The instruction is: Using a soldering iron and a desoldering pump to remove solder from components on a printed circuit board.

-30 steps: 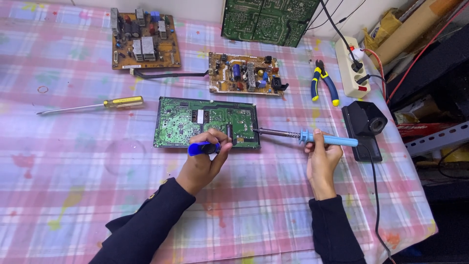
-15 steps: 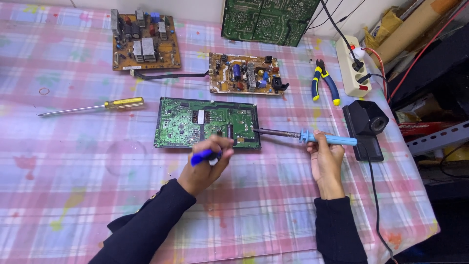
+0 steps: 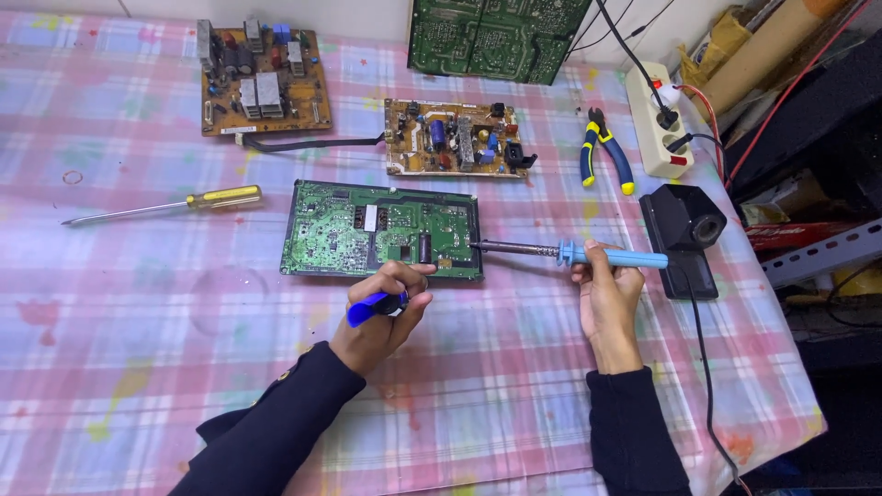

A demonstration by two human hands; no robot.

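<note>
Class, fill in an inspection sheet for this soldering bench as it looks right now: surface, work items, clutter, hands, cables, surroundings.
Surface: table under a pink checked cloth, stained in places.
Work items: green circuit board lying flat; soldering iron with its tip at the board's right edge; blue tool.
Clutter: yellow screwdriver, pliers, two brown boards, a large green board at the back.
Hands: left hand grips the blue tool by the board's near edge; right hand holds the iron's blue handle.
Cables: black cord runs off the near edge; power strip with plugs in it.
Surroundings: black stand, shelving on the right.
</note>
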